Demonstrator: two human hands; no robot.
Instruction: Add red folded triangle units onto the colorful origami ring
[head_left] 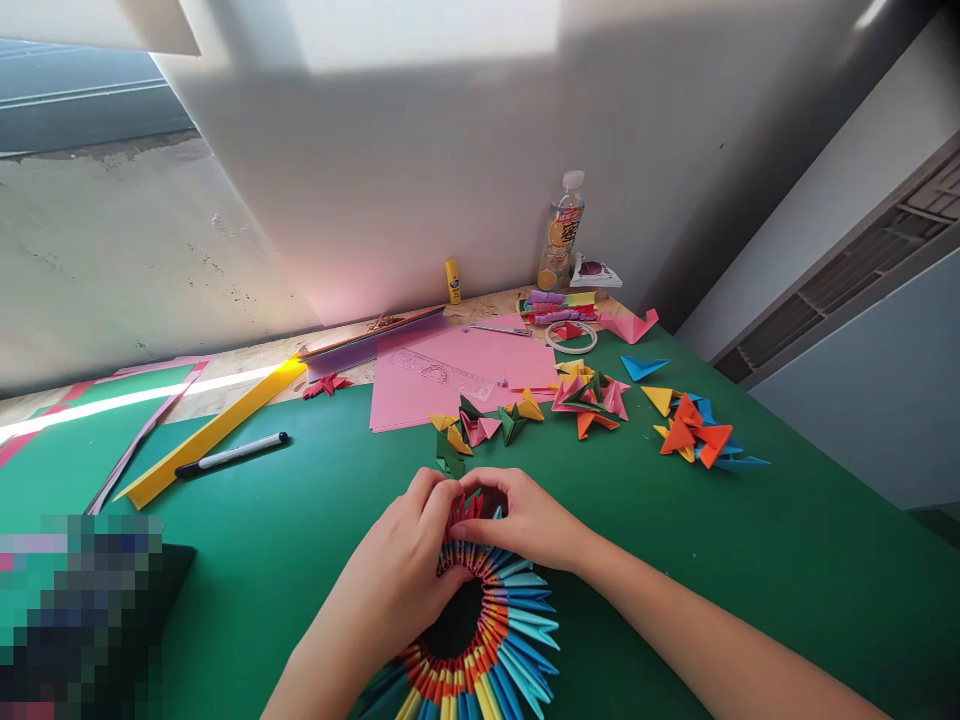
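Note:
A ring of folded paper pieces [495, 630] in blue, orange, yellow and red lies on the green table before me. My left hand [412, 545] grips its far left side, the thumb inside the ring and the fingers over the outer edge. At the ring's far edge, my right hand [517, 515] curls its thumb and fingers around the red pieces. Its fingertips are partly hidden, so I cannot see whether they pinch a single piece. Just beyond my hands lie loose green, yellow and pink folded pieces [480, 428].
Orange, yellow and blue folded pieces [694, 435] lie to the right. Pink paper [405, 410] bears a clear ruler [442, 373]. Behind are a glue stick [452, 281], tape roll [571, 338] and drink bottle [561, 235]. A marker [232, 455] and yellow paper strip [217, 430] lie left.

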